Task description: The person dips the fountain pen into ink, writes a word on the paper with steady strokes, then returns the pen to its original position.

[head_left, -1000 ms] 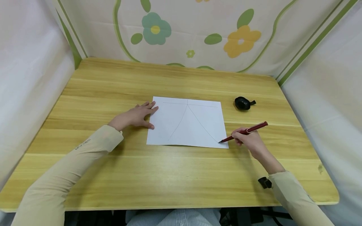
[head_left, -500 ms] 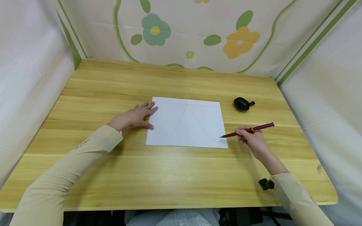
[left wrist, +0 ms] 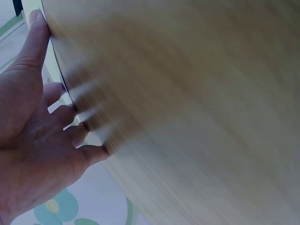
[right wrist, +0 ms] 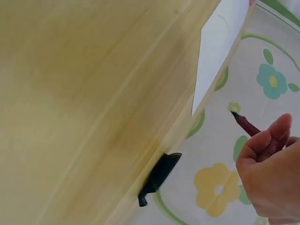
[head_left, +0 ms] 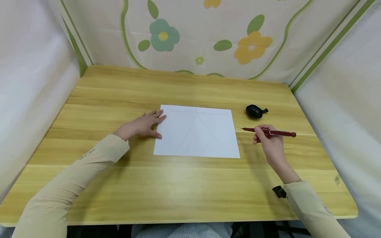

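Observation:
A white sheet of paper (head_left: pixel 208 142) lies on the wooden table, bearing thin drawn lines: one across near the top, a short upright one, and two that spread downward from it. My left hand (head_left: pixel 144 125) rests on the paper's left edge, fingers spread and thumb lower down. In the left wrist view, that hand (left wrist: pixel 42 126) reaches along the edge with its fingers extended. To the right of the paper, my right hand (head_left: pixel 271 145) pinches a dark red pen (head_left: pixel 282 133). The pen's dark tip points left, raised off the paper. The right wrist view shows the pen (right wrist: pixel 246 125) above the table.
A small black bowl-like thing with a short handle (head_left: pixel 254 111) sits beyond the right hand, near the paper's upper right. Wooden table (head_left: pixel 178 191) surrounds the paper. A flower-patterned cloth (head_left: pixel 190 39) hangs behind the table, with white cloth at both sides.
My right hand has lifted the pen from the paper's lower right corner and moved it up and right, off the sheet. The pen has turned nearly level. The left hand stays on the paper.

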